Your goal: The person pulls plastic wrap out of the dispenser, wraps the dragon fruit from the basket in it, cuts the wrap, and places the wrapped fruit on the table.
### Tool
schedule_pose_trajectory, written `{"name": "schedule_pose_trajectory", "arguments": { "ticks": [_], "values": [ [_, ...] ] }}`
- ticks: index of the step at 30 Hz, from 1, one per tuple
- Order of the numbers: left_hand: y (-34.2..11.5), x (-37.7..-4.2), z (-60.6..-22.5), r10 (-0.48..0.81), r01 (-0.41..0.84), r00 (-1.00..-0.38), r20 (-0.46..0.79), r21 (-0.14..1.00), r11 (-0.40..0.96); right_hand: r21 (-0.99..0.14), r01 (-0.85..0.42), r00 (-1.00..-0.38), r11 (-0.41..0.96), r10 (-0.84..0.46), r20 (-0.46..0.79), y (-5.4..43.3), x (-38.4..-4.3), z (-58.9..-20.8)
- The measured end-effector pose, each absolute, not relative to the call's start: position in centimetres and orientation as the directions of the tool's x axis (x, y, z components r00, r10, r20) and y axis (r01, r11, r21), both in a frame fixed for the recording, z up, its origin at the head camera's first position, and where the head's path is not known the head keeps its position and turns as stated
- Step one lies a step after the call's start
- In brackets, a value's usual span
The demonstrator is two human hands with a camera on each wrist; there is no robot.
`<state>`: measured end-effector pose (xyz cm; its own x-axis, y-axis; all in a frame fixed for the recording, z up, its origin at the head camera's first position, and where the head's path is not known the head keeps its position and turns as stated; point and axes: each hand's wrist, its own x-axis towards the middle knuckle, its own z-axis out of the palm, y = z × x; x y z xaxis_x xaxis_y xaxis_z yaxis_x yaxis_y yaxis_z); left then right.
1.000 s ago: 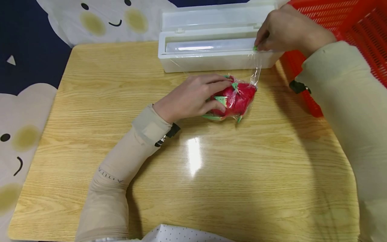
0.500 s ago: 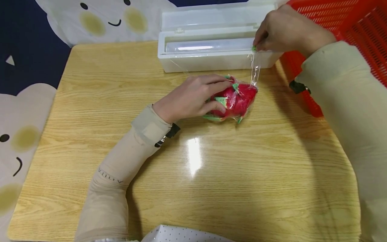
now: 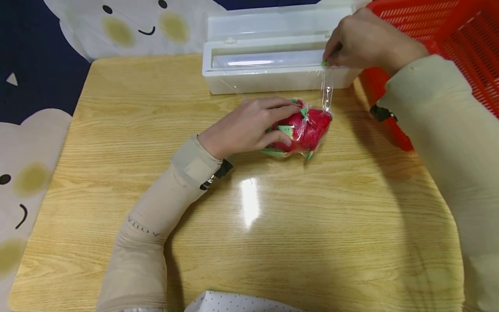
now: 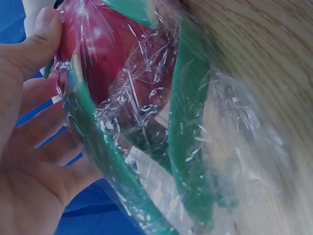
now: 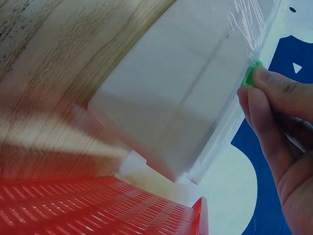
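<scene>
A red dragon fruit (image 3: 315,125) with green scales lies on the table, wrapped in clear cling film; the left wrist view shows the film crinkled over the fruit (image 4: 112,58). My left hand (image 3: 249,125) holds the wrapped fruit from its left side, thumb in front and fingers over the top. Behind it stands a white cling film box (image 3: 273,81), lid raised, a film roll (image 3: 253,60) inside. At the box's front edge my right hand (image 3: 362,41) pinches a small green slider (image 5: 251,73) between thumb and finger. A bunched film strip (image 3: 326,93) runs from there to the fruit.
A red slotted basket (image 3: 419,21) stands at the right, close by the box's end and my right forearm. The wooden table (image 3: 312,229) reaches toward the person. A dark cloth with white smiling clouds (image 3: 144,26) hangs beyond its back and left edges.
My right hand has slid a little to the left along the box's front edge with the green slider. The film strip below it now stands more upright. The left hand stays on the fruit.
</scene>
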<state>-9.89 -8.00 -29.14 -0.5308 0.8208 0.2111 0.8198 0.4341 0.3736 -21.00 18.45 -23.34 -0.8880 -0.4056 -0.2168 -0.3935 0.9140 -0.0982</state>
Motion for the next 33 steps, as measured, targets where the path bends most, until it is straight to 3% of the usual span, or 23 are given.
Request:
{"name": "schedule_pose_trajectory", "arguments": {
  "ticks": [33],
  "values": [
    [-7.8,-9.6,-28.9,0.822,0.825,-0.527,0.213,0.362,0.435,-0.089,-0.464,-0.859,0.881,-0.472,-0.199,17.1,-21.2,-23.0]
  ]
}}
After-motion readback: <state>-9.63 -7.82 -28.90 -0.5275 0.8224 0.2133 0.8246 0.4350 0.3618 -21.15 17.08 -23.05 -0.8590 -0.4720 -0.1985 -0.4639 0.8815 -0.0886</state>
